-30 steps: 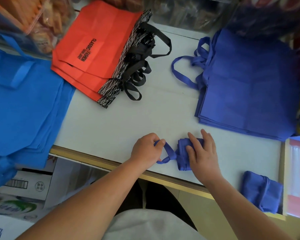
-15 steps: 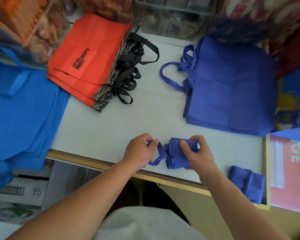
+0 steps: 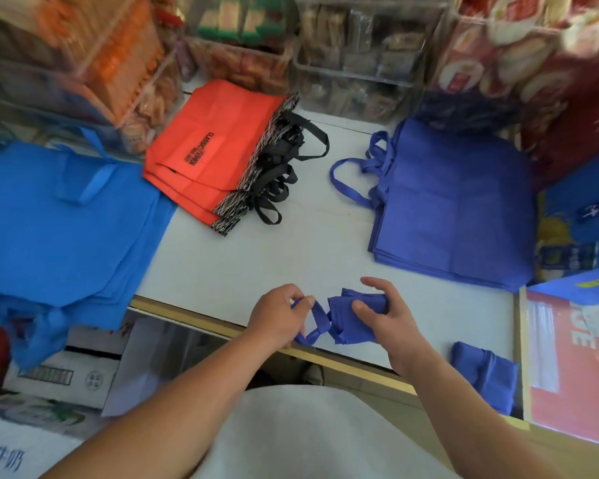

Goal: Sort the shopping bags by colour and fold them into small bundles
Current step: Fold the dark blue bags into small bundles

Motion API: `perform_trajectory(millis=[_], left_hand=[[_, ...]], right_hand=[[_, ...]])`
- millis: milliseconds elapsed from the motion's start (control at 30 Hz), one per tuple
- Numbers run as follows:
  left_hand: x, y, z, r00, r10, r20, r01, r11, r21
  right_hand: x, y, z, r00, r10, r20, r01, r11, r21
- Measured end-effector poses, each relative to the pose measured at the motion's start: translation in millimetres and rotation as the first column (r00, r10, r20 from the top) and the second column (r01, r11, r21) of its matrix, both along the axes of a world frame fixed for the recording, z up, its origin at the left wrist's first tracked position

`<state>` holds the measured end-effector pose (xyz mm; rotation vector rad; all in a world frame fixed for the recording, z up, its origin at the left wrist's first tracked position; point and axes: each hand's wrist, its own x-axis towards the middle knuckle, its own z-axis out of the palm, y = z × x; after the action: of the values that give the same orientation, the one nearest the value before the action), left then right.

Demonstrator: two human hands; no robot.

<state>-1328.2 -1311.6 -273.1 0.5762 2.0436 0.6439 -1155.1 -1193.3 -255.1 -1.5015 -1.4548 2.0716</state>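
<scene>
Right hand grips the half-folded bundle: thumb on top, fingers curled over its far edge. Left hand pinches the handle strap, which loops out to the bundle's left. Bundle sits at the near edge of the bench, between the two hands.

Risks:
- Fabric looks stiff and springy. If the right thumb eases off before the strap is secured, the folds likely pop open.
- Strap looks slack. A loose wrap probably gives a bundle that unrolls once set down.
- The strap's low end lies right at the near lip. A hard pull to the left could drag the bundle off the bench.
- Finished bundle also lies at the near edge, to the right; a right-forearm swing could knock it off.

The sort looks done: purple-blue stack far right, orange-red stack far centre, light-blue stack left, overhanging the bench. Dropping this bundle on the wrong stack would mix colours.
</scene>
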Motion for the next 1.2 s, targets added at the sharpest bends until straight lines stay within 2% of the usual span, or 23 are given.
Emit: perform_trajectory(millis=[167, 300, 400, 533, 667, 867, 933, 1033, 1200], left_hand=[[-7.3, -3.7, 13.7, 0.999, 0.028, 0.035, -0.026, 0.998, -0.057], [-13.0, 7.1, 29.1, 0.993, 0.052, 0.107, -0.044, 0.996, -0.076], [-11.6, 20.7, 40.9, 0.99, 0.025, 0.142, -0.017, 0.998, -0.054], [-9.1, 44.5, 68.2, 0.984, -0.077, 0.163, 0.071, 0.997, 0.042], [-5.1, 59.0, 92.1, 0.946, -0.289, 0.146, 0.267, 0.951, 0.156], [-11.8, 52.2, 101.5, 0.912, -0.386, 0.138, 0.339, 0.9, 0.274], [-13.0, 51.6, 105.0, 0.906, -0.391, 0.164, 0.319, 0.883, 0.344], [-15.2, 51.6, 109.2, 0.9, -0.397, 0.182, 0.312, 0.875, 0.37], [-20.3, 43.1, 106.0, 0.916, -0.263, 0.303, 0.129, 0.908, 0.399]], right_hand=[[-1.0, -7.0, 25.4, 0.989, 0.145, 0.019, -0.146, 0.972, 0.184], [3.1, -0.9, 63.0, 0.982, 0.175, -0.064, -0.156, 0.961, 0.228], [6.3, 0.6, 83.1, 0.95, 0.305, -0.062, -0.274, 0.915, 0.296], [10.9, 6.9, 99.7, 0.913, 0.408, 0.015, -0.385, 0.848, 0.364], [11.6, 16.5, 103.6, 0.857, 0.5, 0.124, -0.5, 0.749, 0.434], [14.1, 21.8, 101.5, 0.909, 0.407, 0.089, -0.399, 0.789, 0.466], [12.0, 23.7, 104.5, 0.905, 0.421, 0.059, -0.406, 0.816, 0.411], [6.8, 26.8, 107.3, 0.891, 0.446, 0.087, -0.437, 0.79, 0.43], [4.7, 36.7, 110.3, 0.942, 0.334, 0.025, -0.318, 0.868, 0.38]])
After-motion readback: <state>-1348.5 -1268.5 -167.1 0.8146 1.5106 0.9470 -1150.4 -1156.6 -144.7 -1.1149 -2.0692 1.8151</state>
